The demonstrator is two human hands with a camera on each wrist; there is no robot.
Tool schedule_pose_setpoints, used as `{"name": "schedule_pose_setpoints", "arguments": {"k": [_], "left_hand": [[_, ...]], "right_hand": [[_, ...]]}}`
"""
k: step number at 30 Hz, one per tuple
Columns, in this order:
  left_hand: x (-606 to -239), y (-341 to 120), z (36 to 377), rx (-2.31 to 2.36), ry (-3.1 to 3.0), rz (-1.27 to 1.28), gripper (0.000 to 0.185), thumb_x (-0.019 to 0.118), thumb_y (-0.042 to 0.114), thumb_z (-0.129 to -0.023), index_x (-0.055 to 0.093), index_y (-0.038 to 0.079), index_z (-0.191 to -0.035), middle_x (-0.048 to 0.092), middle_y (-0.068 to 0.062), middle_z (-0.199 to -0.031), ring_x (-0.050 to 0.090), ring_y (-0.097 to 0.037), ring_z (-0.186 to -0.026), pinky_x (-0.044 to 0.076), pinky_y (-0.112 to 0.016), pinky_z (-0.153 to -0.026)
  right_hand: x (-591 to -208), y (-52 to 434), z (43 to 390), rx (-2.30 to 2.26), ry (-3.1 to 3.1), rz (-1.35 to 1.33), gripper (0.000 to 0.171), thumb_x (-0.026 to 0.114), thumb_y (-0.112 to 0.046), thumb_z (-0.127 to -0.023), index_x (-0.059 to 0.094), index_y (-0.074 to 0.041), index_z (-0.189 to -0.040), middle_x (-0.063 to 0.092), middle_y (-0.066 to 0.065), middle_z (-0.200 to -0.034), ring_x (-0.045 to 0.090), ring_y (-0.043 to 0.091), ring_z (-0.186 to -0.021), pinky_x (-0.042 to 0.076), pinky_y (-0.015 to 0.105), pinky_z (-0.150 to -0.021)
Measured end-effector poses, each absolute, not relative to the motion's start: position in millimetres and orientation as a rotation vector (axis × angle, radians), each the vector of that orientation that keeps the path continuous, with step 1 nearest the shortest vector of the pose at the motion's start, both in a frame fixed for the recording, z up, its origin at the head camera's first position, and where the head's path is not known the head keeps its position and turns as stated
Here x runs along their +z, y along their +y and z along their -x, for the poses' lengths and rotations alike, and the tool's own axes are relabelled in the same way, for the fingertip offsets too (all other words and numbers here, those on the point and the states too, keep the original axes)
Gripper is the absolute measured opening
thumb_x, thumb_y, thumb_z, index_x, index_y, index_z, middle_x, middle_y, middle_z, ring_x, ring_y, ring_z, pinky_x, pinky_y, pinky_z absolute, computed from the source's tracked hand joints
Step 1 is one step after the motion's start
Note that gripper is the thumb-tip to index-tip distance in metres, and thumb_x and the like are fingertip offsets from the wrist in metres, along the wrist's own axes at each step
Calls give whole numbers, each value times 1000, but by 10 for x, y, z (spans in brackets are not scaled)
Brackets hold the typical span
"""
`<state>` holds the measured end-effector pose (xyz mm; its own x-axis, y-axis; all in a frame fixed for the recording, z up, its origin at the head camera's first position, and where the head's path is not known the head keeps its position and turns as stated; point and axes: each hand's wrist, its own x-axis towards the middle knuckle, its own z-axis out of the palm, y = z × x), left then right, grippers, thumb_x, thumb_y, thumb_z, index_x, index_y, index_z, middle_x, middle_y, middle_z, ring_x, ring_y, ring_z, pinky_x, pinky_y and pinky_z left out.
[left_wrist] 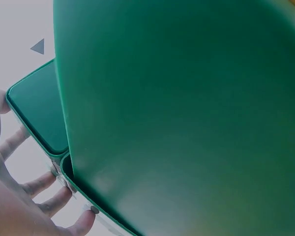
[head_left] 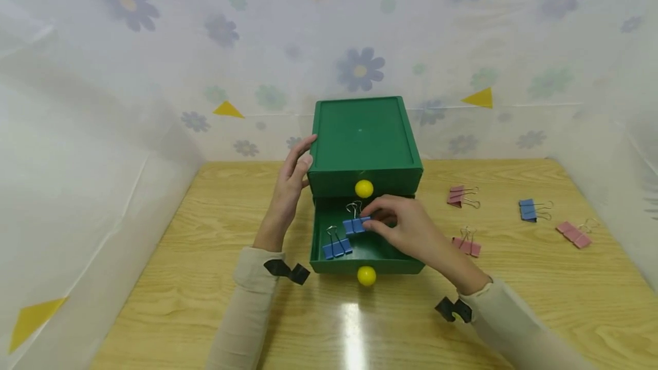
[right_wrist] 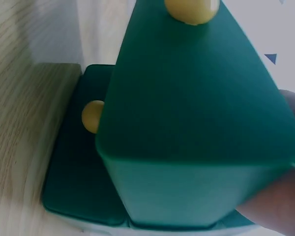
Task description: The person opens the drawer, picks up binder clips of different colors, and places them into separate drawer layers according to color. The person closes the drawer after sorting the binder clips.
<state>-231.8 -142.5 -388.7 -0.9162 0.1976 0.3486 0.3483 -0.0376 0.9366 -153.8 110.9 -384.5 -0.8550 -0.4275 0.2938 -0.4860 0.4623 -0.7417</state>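
In the head view, a green drawer box (head_left: pixel 362 136) stands with its lower drawer (head_left: pixel 393 247) pulled out. My right hand (head_left: pixel 408 224) reaches over that drawer and pinches a blue binder clip (head_left: pixel 350 226) between thumb and fingers. Another blue binder clip (head_left: pixel 336 249) lies inside the drawer, just left of the held one. My left hand (head_left: pixel 289 193) rests against the box's left side, and its fingers (left_wrist: pixel 42 184) spread along that wall in the left wrist view. The pulled-out drawer hides most of the right hand (right_wrist: pixel 278 204) in the right wrist view.
Right of the box, pink binder clips (head_left: pixel 455 196) and a blue binder clip (head_left: pixel 527 210) lie on the wooden table (head_left: pixel 169 278). The upper drawer is closed, with a yellow knob (head_left: pixel 364 189); the lower drawer's yellow knob (head_left: pixel 366 276) juts forward. A flowered curtain (head_left: pixel 288 33) hangs behind.
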Motion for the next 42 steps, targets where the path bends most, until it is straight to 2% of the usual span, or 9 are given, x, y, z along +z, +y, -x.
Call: {"name": "schedule_pose_setpoints", "arguments": {"k": [10,22,34,42], "left_hand": [[-3872,-1398,2319,-2110,-2107,607,48,43,29,-107,46,27,-155,40,2,-156,44,-27,-139,38,-69,-103],[-3850,-1425,2316,-2097,-2104,600,50,46,36,-106,47,27,-155,40,3,-156,46,-26,-137,38,-68,-103],[-3848,-1433,2315,-2106,-2099,602,48,45,33,-107,47,27,-154,42,4,-155,48,-25,-136,40,-67,-103],[-3866,-1433,2310,-2136,-2086,601,50,47,37,-106,47,27,-154,41,2,-155,47,-27,-136,38,-69,-103]], "right_hand": [[-3884,928,1634,1399,-2747,-825,6,76,-7,-92,77,-9,-98,74,2,-98,70,10,-81,58,28,-72],[-3907,867,1739,1552,-2841,-787,7,75,-8,-94,77,-7,-100,74,2,-95,72,12,-79,57,31,-70],[-3924,767,1756,1410,-2916,-749,7,78,-9,-91,75,-10,-97,72,-1,-94,69,13,-82,57,32,-74],[-3918,774,1719,1423,-2898,-724,9,80,-7,-89,74,-10,-96,73,-1,-93,70,13,-82,58,32,-74]]}}
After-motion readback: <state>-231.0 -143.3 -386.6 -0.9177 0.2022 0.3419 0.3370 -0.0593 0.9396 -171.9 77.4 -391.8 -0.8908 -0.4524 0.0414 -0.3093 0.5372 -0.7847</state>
